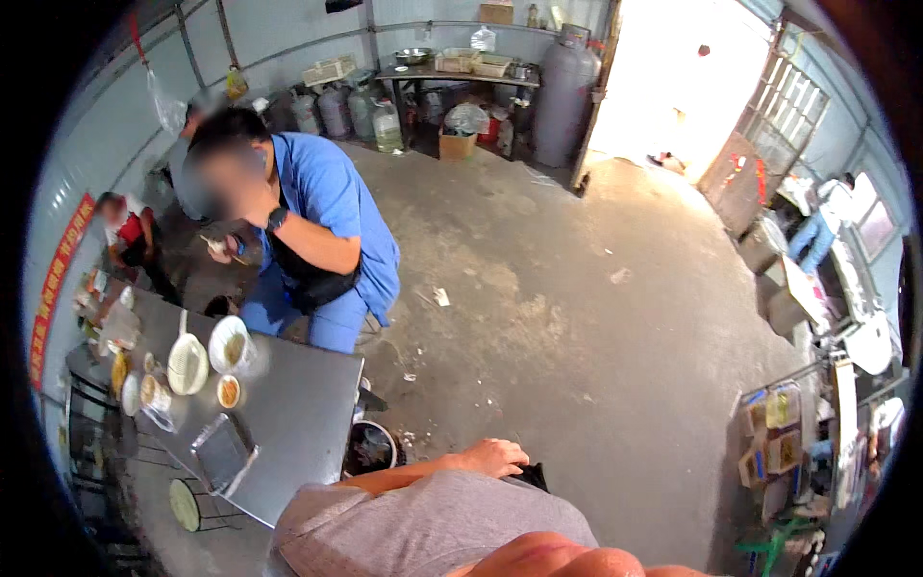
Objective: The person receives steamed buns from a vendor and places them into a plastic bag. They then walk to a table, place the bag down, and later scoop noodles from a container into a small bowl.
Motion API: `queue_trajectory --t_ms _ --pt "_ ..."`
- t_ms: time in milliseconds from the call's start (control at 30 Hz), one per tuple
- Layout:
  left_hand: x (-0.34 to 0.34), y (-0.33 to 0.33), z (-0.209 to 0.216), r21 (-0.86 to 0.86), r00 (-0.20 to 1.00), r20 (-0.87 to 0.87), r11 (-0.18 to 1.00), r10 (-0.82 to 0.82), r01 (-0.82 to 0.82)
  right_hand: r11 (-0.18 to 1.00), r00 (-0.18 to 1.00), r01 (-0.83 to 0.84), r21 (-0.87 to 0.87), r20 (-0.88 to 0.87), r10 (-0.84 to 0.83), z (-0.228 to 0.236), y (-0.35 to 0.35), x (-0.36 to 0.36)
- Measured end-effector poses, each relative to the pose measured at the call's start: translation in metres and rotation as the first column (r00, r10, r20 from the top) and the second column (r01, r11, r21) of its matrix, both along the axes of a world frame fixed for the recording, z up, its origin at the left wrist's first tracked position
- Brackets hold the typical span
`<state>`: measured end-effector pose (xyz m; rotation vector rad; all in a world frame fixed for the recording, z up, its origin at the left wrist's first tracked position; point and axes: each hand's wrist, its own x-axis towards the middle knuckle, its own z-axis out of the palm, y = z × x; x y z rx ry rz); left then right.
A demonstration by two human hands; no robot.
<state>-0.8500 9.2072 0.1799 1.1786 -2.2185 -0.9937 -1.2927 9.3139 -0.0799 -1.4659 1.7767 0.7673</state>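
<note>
My left hand [495,457] lies at the front of my body, its forearm reaching across from the left along my grey shirt [433,519]. Its fingers look loosely stretched, with nothing visible in them. Just beside the fingertips shows a piece of black material [532,475]; whether the hand touches it is unclear. My right hand is out of the picture. To the left stands a dark table [298,394] bearing a rectangular grey tray [223,454], a small cup of orange-brown food [228,391], a white bowl [229,344] and a pale green strainer-like bowl with a handle [187,365].
A bin [373,448] stands by the table's right end. Across the table sits a person in blue [332,192], one hand raised to the head. Gas cylinders [567,96] and a loaded bench [457,75] line the back wall; shelves with containers [774,433] stand right.
</note>
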Motion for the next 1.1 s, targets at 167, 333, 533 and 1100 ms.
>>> queue_trajectory --t_ms 167,333,533,1100 --pt "0.057 -0.115 0.012 0.083 0.975 0.022 0.972 0.22 -0.221 0.81 0.928 -0.212 -0.546 0.147 0.342 0.087 -0.402 0.137" --pt "0.128 -0.254 0.0 0.307 0.893 0.152 0.839 0.423 -0.449 0.781 0.457 0.483 -0.396 0.875 0.161 0.176 -0.646 0.291" --pt "0.208 -0.47 -0.009 0.086 0.955 0.146 0.958 0.259 -0.273 0.956 0.897 -0.013 -0.294 0.419 0.141 0.082 -0.718 0.305" --pt "0.469 -0.892 0.021 0.033 0.771 0.213 0.784 0.6 -0.62 0.722 0.754 -0.341 -0.602 0.283 0.593 0.04 -1.298 0.613"
